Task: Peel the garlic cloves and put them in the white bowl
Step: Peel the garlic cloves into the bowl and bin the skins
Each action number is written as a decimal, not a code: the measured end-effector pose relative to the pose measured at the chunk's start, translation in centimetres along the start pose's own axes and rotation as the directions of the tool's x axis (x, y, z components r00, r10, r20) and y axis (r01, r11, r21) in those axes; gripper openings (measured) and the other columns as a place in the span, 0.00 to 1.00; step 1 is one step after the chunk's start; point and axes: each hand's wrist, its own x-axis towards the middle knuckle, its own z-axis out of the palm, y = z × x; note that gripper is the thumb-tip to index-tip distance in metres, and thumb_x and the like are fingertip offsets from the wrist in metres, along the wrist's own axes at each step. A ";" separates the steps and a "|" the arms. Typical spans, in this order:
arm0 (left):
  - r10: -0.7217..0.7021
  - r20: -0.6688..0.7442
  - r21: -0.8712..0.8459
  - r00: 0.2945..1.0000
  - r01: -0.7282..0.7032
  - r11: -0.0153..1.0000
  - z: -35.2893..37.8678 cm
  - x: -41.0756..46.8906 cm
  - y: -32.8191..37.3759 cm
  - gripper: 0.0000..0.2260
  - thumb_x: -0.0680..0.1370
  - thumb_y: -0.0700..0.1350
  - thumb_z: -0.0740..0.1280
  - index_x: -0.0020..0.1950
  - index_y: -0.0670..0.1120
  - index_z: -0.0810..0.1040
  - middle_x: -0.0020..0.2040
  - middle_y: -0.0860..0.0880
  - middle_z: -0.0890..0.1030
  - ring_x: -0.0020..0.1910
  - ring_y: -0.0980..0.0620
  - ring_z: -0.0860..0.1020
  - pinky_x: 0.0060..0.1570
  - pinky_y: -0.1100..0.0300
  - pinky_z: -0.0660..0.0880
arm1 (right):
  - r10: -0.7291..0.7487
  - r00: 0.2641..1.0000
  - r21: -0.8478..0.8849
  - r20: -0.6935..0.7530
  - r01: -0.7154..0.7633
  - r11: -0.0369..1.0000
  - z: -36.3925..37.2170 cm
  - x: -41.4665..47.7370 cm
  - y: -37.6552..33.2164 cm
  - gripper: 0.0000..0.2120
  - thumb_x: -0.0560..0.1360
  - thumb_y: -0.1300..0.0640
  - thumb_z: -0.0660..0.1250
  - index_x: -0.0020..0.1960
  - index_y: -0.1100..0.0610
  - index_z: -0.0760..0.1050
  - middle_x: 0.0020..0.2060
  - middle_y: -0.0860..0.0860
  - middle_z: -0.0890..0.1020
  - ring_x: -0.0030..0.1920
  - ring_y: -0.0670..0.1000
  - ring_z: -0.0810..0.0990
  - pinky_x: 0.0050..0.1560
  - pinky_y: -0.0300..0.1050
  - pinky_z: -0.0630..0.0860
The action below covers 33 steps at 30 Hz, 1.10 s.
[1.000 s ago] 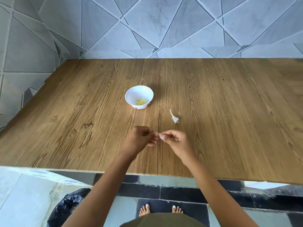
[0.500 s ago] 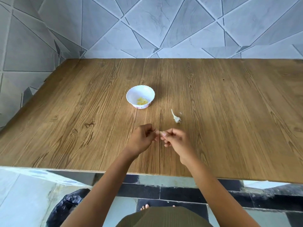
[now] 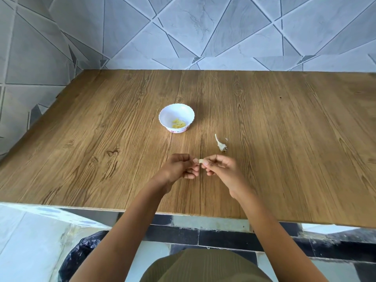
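Grip was two-handed: left hand (image 3: 179,167) and right hand (image 3: 221,169) each pinched the same garlic clove (image 3: 201,161) between thumb and fingertips, one hand per end, other fingers curled under. The clove sat between the two hands, held just above the near part of the tabletop (image 3: 284,139) and not touching it. Too small to tell how much skin was left on it; the visible bit looked pale and smooth. White bowl (image 3: 173,111) stood upright farther back and slightly left of the hands, well apart from them. A small heap of yellowish peeled cloves (image 3: 179,124) lay in its bottom, so part of the job was done. Bare garlic stem (image 3: 220,143) with its root tuft lay on the tabletop between the bowl and the right hand, a tiny skin scrap (image 3: 226,139) just beside it. No other unpeeled cloves showed anywhere on the tabletop. My read: the bulb was stripped and this was probably the last clove, so the task was near its end. Left to do: finish the peel, drop the clove in the white bowl. A black bin bag (image 3: 77,255) sat on the floor below the near edge, left side.
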 end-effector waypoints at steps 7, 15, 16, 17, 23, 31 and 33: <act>-0.027 0.075 -0.024 0.997 0.029 0.999 -0.6 0.2 0.3 0.06 0.78 0.40 0.64 0.44 0.41 0.78 0.35 0.50 0.81 0.35 0.58 0.79 0.37 0.67 0.76 | 0.154 0.985 0.227 0.072 -0.167 0.959 0.0 0.3 -0.1 0.06 0.76 0.65 0.64 0.44 0.61 0.79 0.34 0.52 0.82 0.33 0.45 0.78 0.35 0.35 0.75; 0.017 0.047 0.049 0.999 -0.020 0.999 -0.8 0.4 0.0 0.05 0.77 0.39 0.66 0.50 0.38 0.79 0.39 0.48 0.81 0.38 0.57 0.79 0.40 0.66 0.76 | 0.228 0.971 0.214 0.074 -0.238 0.947 0.5 0.5 -0.2 0.09 0.79 0.64 0.60 0.43 0.61 0.77 0.33 0.52 0.78 0.32 0.46 0.75 0.34 0.36 0.74; 0.020 0.052 0.051 0.998 -0.023 0.998 -0.8 0.4 0.0 0.06 0.77 0.39 0.66 0.50 0.38 0.79 0.39 0.48 0.81 0.38 0.57 0.79 0.41 0.66 0.76 | 0.237 0.968 0.219 0.082 -0.249 0.943 0.6 0.5 -0.3 0.09 0.79 0.64 0.60 0.43 0.61 0.76 0.33 0.52 0.78 0.32 0.45 0.75 0.33 0.36 0.74; 0.023 0.053 0.053 0.998 -0.026 0.998 -0.8 0.4 0.1 0.06 0.77 0.39 0.66 0.50 0.38 0.79 0.39 0.48 0.81 0.38 0.57 0.79 0.41 0.66 0.76 | 0.243 0.966 0.226 0.084 -0.256 0.940 0.7 0.5 -0.3 0.09 0.79 0.65 0.60 0.43 0.61 0.76 0.33 0.52 0.77 0.32 0.45 0.75 0.33 0.36 0.73; 0.055 -0.011 0.054 0.998 -0.055 0.997 -0.8 0.4 0.1 0.02 0.76 0.37 0.68 0.47 0.40 0.80 0.37 0.47 0.81 0.36 0.56 0.79 0.39 0.66 0.76 | 0.065 0.990 -0.176 -0.129 -0.087 0.981 0.8 0.6 0.3 0.05 0.77 0.60 0.65 0.44 0.57 0.79 0.34 0.50 0.80 0.32 0.43 0.76 0.32 0.36 0.75; 0.126 -0.098 0.077 0.987 -0.119 0.990 -1.0 0.3 -0.2 0.03 0.73 0.35 0.70 0.46 0.39 0.81 0.38 0.44 0.81 0.38 0.53 0.78 0.40 0.64 0.76 | 0.048 0.985 -0.011 -0.168 -0.051 0.999 0.8 0.3 0.2 0.02 0.73 0.62 0.70 0.43 0.57 0.82 0.35 0.50 0.84 0.33 0.42 0.79 0.36 0.34 0.77; 0.155 -0.112 0.093 0.982 -0.145 0.985 -1.1 0.4 -0.3 0.04 0.72 0.34 0.71 0.46 0.40 0.81 0.38 0.45 0.81 0.39 0.52 0.78 0.42 0.63 0.77 | 0.149 0.982 0.117 -0.120 -0.135 0.984 0.8 0.3 0.0 0.02 0.72 0.61 0.71 0.44 0.58 0.82 0.36 0.51 0.85 0.34 0.43 0.81 0.37 0.35 0.78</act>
